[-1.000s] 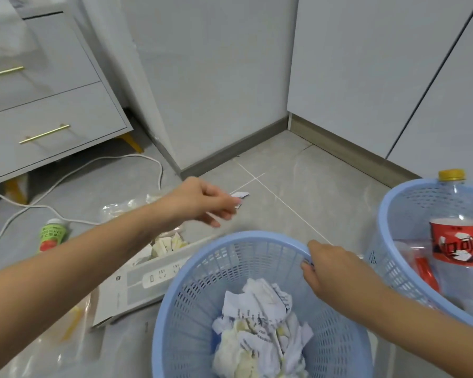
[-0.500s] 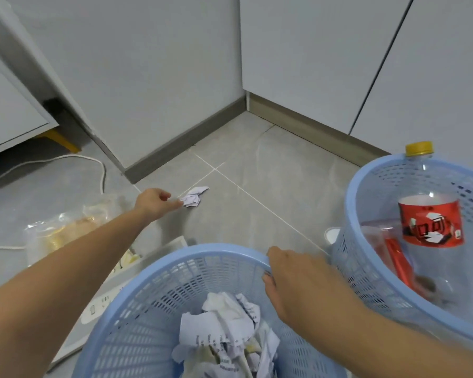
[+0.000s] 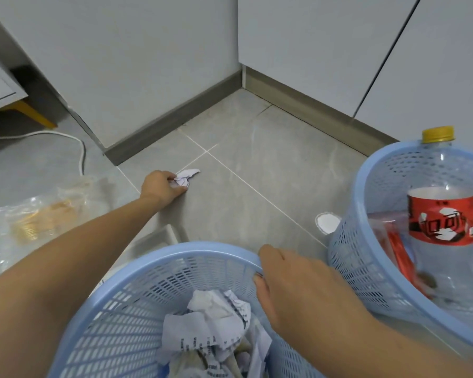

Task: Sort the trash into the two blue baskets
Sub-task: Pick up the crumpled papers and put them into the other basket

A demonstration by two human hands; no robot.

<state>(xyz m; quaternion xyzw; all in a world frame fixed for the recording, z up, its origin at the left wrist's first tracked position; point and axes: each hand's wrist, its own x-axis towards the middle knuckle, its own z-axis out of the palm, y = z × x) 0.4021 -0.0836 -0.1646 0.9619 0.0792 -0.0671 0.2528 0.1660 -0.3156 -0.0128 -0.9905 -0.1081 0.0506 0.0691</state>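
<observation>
**Head view: paper scrap pinched on the floor, near basket held by its rim**

Head camera footage was taken looking down at a grey tiled floor [image 3: 271,165] in a corner of white cabinets. The left hand [image 3: 161,188] was stretched forward and low to the floor, and a small crumpled paper scrap [image 3: 185,178] was pinched between its curled fingers and thumb, with the scrap resting at a tile joint. The right hand [image 3: 287,282] was laid over the far rim of the near blue basket [image 3: 137,317], and its fingers were curled round that rim.

The near basket was seen at the bottom of the frame, and a heap of crumpled printed paper [image 3: 216,328] was held in it. The second blue basket [image 3: 372,241] stood to the right, close beside the first. A clear plastic bottle [image 3: 443,214] with a yellow cap and red label stood upright in it, and a red wrapper [image 3: 396,249] was seen beside the bottle.

A white paper disc [image 3: 325,222] lay on the floor against the second basket's outer wall. A clear plastic bag [image 3: 38,214] with yellowish contents was seen on the floor at the left, with a white cable [image 3: 74,140] trailing behind it. A white flat box [image 3: 159,238] was partly hidden under the left forearm and the near basket.
</observation>
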